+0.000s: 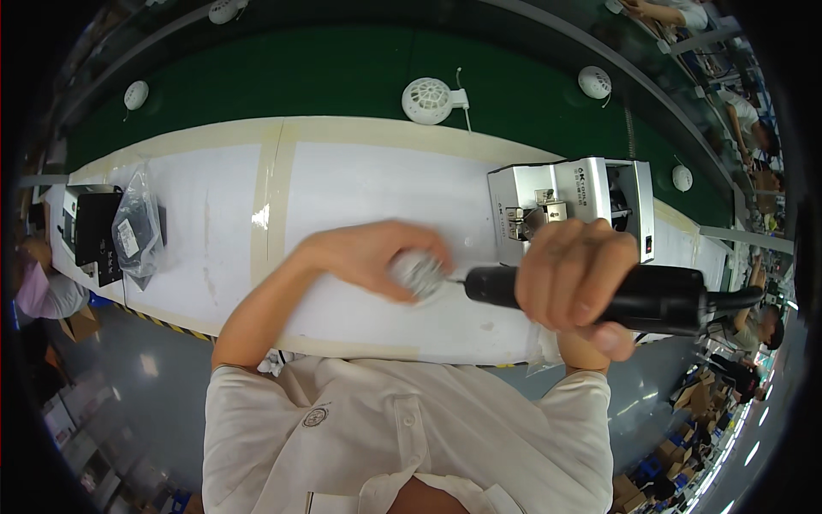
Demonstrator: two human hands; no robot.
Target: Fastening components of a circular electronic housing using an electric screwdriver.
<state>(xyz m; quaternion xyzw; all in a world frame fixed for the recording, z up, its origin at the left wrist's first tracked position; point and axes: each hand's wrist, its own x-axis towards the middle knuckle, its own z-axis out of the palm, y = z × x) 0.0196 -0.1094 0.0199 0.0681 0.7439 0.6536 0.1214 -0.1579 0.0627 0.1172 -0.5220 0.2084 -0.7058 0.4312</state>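
My right hand (pixel 578 278) is wrapped round a black electric screwdriver (pixel 664 295) that lies level, its bit pointing left. A cord leaves its right end. Over the middle of the white table, my left hand (pixel 377 257) grips a small whitish-grey round part (pixel 418 274) between thumb and fingers. Motion blurs this part, so its kind is unclear. The screwdriver's bit reaches its right edge; whether they touch I cannot tell. Just beyond my right hand stands a white and black screw feeder (pixel 569 201) with metal fittings on its front.
Along the far side runs a green conveyor belt (pixel 342 77) carrying several white round fan-like units (pixel 426 101). At the table's left end are a clear plastic bag of dark contents (pixel 137 227) and a black boxy device (pixel 96 231). Other people (pixel 758 133) work at the right and left.
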